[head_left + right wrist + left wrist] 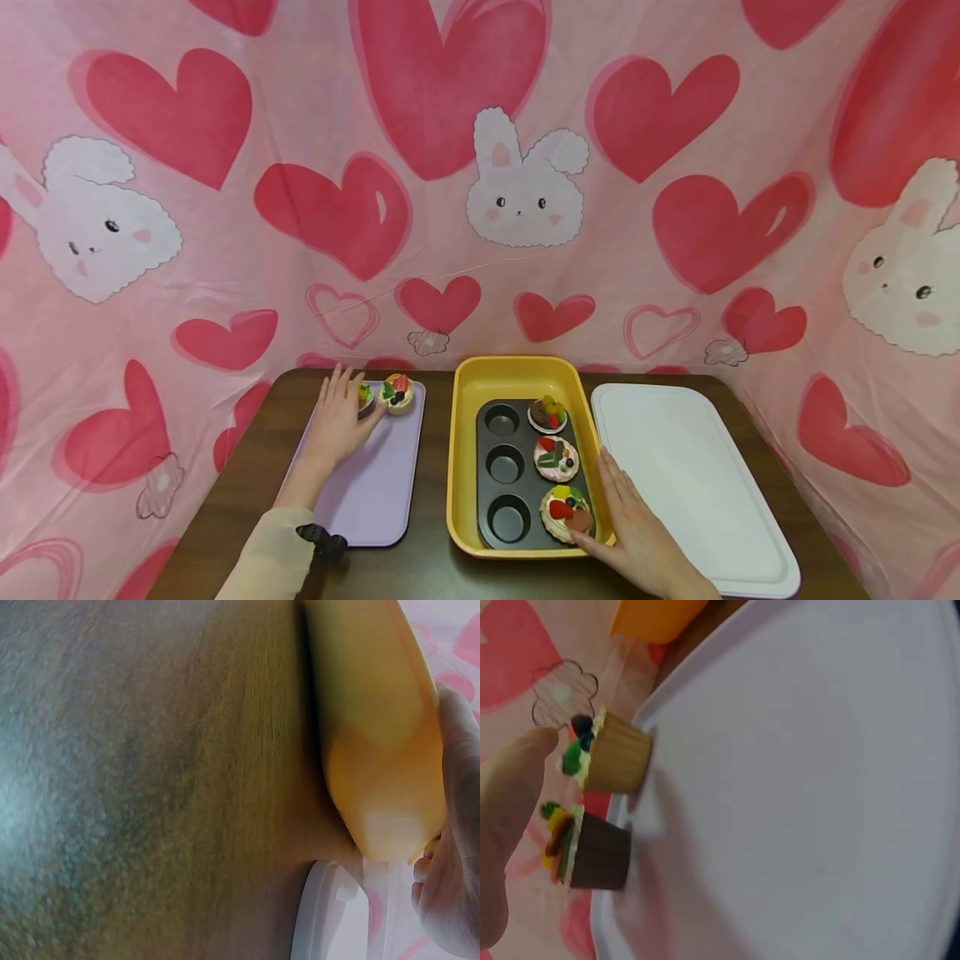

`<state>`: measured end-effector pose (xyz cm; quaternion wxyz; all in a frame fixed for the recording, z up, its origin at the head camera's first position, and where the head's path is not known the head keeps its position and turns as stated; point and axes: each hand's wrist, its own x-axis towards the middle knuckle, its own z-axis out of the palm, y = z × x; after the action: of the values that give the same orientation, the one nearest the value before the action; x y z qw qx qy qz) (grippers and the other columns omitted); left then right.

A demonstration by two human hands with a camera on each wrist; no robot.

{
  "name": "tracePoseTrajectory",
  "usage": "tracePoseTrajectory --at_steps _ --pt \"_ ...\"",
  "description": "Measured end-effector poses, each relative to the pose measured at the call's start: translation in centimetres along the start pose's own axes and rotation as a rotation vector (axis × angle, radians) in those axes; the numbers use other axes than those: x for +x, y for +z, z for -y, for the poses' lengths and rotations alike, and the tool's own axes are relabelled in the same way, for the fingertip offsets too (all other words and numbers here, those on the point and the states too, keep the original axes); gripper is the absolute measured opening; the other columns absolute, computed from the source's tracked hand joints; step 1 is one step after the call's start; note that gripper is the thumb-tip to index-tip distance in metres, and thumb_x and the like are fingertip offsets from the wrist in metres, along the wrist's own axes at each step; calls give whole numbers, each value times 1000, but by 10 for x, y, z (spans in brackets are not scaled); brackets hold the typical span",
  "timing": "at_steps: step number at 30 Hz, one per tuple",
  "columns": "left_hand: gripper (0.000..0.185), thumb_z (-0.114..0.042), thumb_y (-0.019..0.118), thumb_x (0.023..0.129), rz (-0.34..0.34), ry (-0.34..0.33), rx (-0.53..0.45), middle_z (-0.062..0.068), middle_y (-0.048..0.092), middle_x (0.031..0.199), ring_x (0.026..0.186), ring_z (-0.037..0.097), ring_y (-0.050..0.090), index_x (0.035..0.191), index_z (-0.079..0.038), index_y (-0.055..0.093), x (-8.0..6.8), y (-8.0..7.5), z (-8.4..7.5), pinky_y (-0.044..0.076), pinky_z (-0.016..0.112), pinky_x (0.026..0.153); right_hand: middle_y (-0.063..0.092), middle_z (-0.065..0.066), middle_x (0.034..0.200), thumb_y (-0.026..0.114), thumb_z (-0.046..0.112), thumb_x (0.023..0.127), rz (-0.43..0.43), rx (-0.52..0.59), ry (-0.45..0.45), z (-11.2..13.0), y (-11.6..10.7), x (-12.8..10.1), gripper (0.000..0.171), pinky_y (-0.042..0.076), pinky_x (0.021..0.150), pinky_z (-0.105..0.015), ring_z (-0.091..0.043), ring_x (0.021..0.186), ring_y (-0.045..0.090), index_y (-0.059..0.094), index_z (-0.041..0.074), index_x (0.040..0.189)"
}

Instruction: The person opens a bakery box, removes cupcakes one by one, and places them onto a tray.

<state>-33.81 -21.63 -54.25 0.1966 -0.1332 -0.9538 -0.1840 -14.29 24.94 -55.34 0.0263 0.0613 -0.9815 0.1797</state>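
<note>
On the lilac tray (375, 492) at left, two toy cupcakes stand side by side at the far end. One cupcake (619, 754) has a pale yellow cup with berries on top; the other cupcake (598, 853) has a dark brown cup. My left hand (341, 421) is over the brown one, partly covering it, fingers extended and thumb near the pale cupcake. My right hand (637, 525) rests along the right side of the yellow bin (467, 400), fingers straight, thumb over its near right corner, close to a fruit-topped tart (564, 510).
Inside the bin lies a dark muffin pan (489, 433); its left cups are bare, and its right column bears the tart and two more toy cakes (557, 458). A white tray (690, 483) lies to the right on the wooden table (431, 500). A heart-patterned cloth (420, 217) hangs behind.
</note>
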Motion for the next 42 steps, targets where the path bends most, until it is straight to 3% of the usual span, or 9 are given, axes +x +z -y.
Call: tracePoseTrajectory --at_steps 9,15,20,30,39,42 --pt "77 -49 69 85 -5 66 22 25 39 150 146 43 26 139 1 46 8 -5 -23 19 57 120 10 -6 166 54 82 75 -7 9 -12 0 2 0 116 33 113 -59 -32 149 25 7 15 159" --pt "75 -50 70 84 -8 89 -22 23 36 152 147 39 24 139 -3 48 9 -2 -41 20 56 120 9 -5 167 54 82 75 -3 11 -4 0 2 1 117 31 114 -58 -31 149 25 6 17 159" --pt "74 -50 69 86 5 151 -60 20 36 154 149 36 22 141 -5 47 9 2 -64 20 56 120 8 -4 167 53 83 74 9 5 10 0 2 0 118 32 114 -57 -31 149 25 4 18 159" --pt "80 -58 62 87 190 209 -93 11 29 160 152 29 20 149 -13 38 11 13 -117 20 53 122 10 -6 166 54 82 75 -11 6 -10 -1 3 0 117 32 113 -59 -32 149 25 5 17 159" --pt "79 -62 57 89 290 332 -109 15 37 155 149 30 28 148 -11 41 29 34 -158 24 48 122 9 -5 166 54 83 74 -5 12 -2 -3 0 0 118 33 111 -60 -33 149 25 5 17 159" --pt "79 -63 56 89 340 336 -121 14 37 156 147 29 30 149 -13 40 33 38 -170 29 48 120 9 -5 166 53 83 75 -1 15 -4 -3 2 0 117 33 112 -60 -33 149 25 4 17 159"
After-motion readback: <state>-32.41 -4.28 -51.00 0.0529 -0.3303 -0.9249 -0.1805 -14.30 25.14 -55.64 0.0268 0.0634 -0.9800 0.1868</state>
